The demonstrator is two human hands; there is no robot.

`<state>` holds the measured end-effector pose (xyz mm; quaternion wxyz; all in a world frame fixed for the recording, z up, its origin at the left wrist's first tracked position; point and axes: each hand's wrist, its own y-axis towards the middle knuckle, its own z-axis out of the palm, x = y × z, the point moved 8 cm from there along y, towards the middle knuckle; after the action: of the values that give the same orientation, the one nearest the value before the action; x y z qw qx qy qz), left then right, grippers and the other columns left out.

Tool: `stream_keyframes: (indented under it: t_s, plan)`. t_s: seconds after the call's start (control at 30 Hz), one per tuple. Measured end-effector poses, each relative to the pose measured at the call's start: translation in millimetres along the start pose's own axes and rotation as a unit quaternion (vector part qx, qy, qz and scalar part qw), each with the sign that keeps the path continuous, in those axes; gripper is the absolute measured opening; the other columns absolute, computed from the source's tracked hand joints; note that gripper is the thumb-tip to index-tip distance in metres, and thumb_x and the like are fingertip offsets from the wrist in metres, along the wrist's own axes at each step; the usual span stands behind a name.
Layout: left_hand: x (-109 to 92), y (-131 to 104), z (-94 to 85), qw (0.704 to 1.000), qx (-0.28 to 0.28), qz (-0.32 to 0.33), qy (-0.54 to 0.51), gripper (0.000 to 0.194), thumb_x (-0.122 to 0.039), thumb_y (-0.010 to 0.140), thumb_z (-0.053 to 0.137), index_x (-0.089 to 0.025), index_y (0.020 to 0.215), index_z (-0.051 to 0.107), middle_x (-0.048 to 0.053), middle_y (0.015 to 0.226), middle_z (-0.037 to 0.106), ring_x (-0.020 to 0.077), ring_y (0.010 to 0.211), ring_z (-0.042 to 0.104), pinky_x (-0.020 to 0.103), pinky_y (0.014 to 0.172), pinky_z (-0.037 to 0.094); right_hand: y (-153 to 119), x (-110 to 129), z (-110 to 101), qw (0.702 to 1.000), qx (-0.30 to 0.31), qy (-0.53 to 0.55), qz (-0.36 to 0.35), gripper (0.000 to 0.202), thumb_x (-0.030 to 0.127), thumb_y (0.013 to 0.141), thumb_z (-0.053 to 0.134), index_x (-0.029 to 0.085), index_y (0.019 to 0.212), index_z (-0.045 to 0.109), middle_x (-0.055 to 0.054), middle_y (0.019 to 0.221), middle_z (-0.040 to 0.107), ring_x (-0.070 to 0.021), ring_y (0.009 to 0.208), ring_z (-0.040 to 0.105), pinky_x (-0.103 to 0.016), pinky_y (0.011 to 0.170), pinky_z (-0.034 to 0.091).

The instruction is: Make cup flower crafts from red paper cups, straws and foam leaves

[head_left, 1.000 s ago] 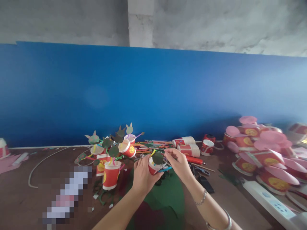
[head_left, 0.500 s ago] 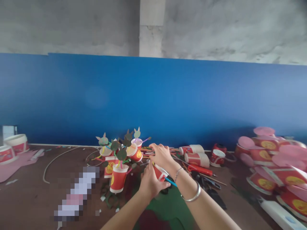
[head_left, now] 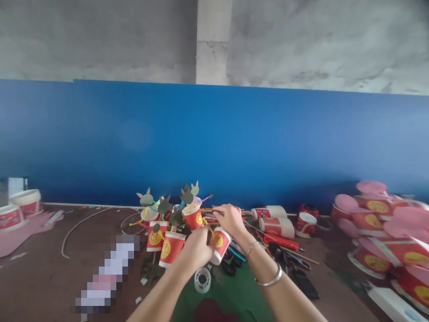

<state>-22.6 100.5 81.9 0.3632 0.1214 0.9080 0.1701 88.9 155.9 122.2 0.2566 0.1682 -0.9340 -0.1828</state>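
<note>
- At the far left of the brown table (head_left: 36, 277), red-and-white paper cups (head_left: 27, 202) stand by a pink sheet (head_left: 18, 237).
- A pale cord (head_left: 69, 230) curves across the tabletop beyond them.
- Next come red cups with paper animal heads (head_left: 170, 250), clustered and partly overlapping.
- The left hand (head_left: 198, 247) has its grip closed on a tilted red cup (head_left: 220, 244), just right of its thumb.
- A tape roll (head_left: 195, 282) lies on a green sheet (head_left: 234, 299) below that cup.
- The right hand (head_left: 231, 220) reaches over thin coloured strips (head_left: 208, 216), fingers bent; I can't tell whether its grip holds anything.
- Nested cups (head_left: 276, 226) lie sideways beyond, near a red-handled tool (head_left: 281, 241).
- Cups with pink discs (head_left: 372, 223) are piled far right.
</note>
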Motion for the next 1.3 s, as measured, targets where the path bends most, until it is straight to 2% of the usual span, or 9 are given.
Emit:
stream_keyframes:
  t_s: [0.07,0.17,0.23,0.3,0.4,0.63,0.83,0.97,1.3]
  plan:
    - [6.0,10.2,-23.2,0.999,-0.020,-0.021,-0.036,0.021,-0.019,0.072,0.052,-0.020,0.088,0.065,0.006,0.082,0.071,0.0211,0.076,0.066,0.030,0.068,0.050,-1.8,-6.9,1.2,1.000,-0.010,0.024,-0.001,0.023,0.024,0.080,0.052,0.026,0.090,0.072,-0.001,0.094,0.072,-0.0197,0.092,0.060,-0.031,0.083,0.036]
    - [29.0,26.4,-74.4,0.974,-0.219,-0.056,-0.034,0.030,-0.030,0.076,0.053,-0.016,0.103,0.058,0.010,0.094,0.067,0.0233,0.089,0.063,0.038,0.080,0.047,-5.7,-19.7,2.7,0.998,-0.040,0.055,0.002,0.022,0.024,0.079,0.053,0.024,0.089,0.072,-0.003,0.091,0.072,-0.0202,0.090,0.061,-0.031,0.082,0.039]
    - [48.9,39.4,-86.1,0.958,-0.274,-0.082,-0.031,0.043,-0.029,0.073,0.056,-0.012,0.112,0.051,0.015,0.107,0.062,0.0264,0.104,0.057,0.041,0.088,0.043,-9.2,-27.3,3.5,0.995,-0.059,0.080,-0.004,0.021,0.023,0.078,0.054,0.023,0.088,0.073,-0.004,0.092,0.072,-0.0206,0.090,0.062,-0.032,0.083,0.041]
    - [70.5,57.3,-75.5,0.964,-0.224,-0.126,-0.067,0.043,-0.027,0.074,0.056,-0.010,0.112,0.050,0.017,0.107,0.062,0.0256,0.104,0.057,0.038,0.085,0.044,-12.7,-32.4,4.2,0.992,-0.069,0.107,-0.017,0.021,0.023,0.078,0.054,0.023,0.088,0.072,-0.005,0.094,0.072,-0.0213,0.093,0.062,-0.033,0.086,0.042]
    - [79.6,74.4,-61.9,0.973,-0.180,-0.116,-0.083,0.026,-0.026,0.073,0.056,-0.012,0.095,0.058,0.010,0.085,0.068,0.0214,0.083,0.064,0.031,0.072,0.048,-16.3,-38.2,3.1,0.983,-0.080,0.162,-0.030,0.023,0.023,0.077,0.053,0.021,0.090,0.072,-0.007,0.096,0.071,-0.0219,0.096,0.061,-0.034,0.088,0.042]
    - [61.2,80.4,-52.7,0.984,-0.147,-0.041,-0.090,0.016,-0.031,0.075,0.052,-0.016,0.074,0.057,0.001,0.073,0.063,0.0164,0.073,0.060,0.024,0.066,0.044,-7.6,-48.8,-0.3,0.950,-0.075,0.303,0.025,0.032,0.031,0.078,0.052,0.016,0.100,0.069,-0.007,0.093,0.070,-0.0207,0.087,0.062,-0.033,0.081,0.047]
    - [38.8,79.4,-49.5,0.987,-0.138,-0.003,-0.084,0.014,-0.028,0.076,0.052,-0.016,0.075,0.059,0.001,0.075,0.063,0.0161,0.074,0.058,0.024,0.068,0.041,15.2,-15.4,-10.6,0.971,-0.032,0.238,-0.015,0.031,0.027,0.077,0.051,0.018,0.100,0.069,-0.006,0.100,0.069,-0.0192,0.092,0.061,-0.029,0.083,0.045]
    - [26.8,77.4,-46.7,0.987,-0.131,0.015,-0.088,0.013,-0.026,0.077,0.052,-0.017,0.073,0.061,0.001,0.074,0.063,0.0156,0.073,0.057,0.024,0.068,0.040,32.3,-3.5,-7.1,0.984,0.005,0.180,-0.003,0.028,0.024,0.071,0.057,0.019,0.096,0.071,-0.004,0.083,0.072,-0.0186,0.078,0.063,-0.027,0.074,0.045]
    - [35.3,82.3,-44.4,0.983,-0.131,0.030,-0.124,0.010,-0.023,0.076,0.053,-0.017,0.073,0.061,0.001,0.074,0.064,0.0157,0.074,0.059,0.024,0.068,0.042,49.5,-4.2,-0.2,0.991,0.035,0.127,0.002,0.015,0.025,0.070,0.058,0.022,0.076,0.071,0.000,0.070,0.069,-0.0150,0.067,0.059,-0.022,0.060,0.040]
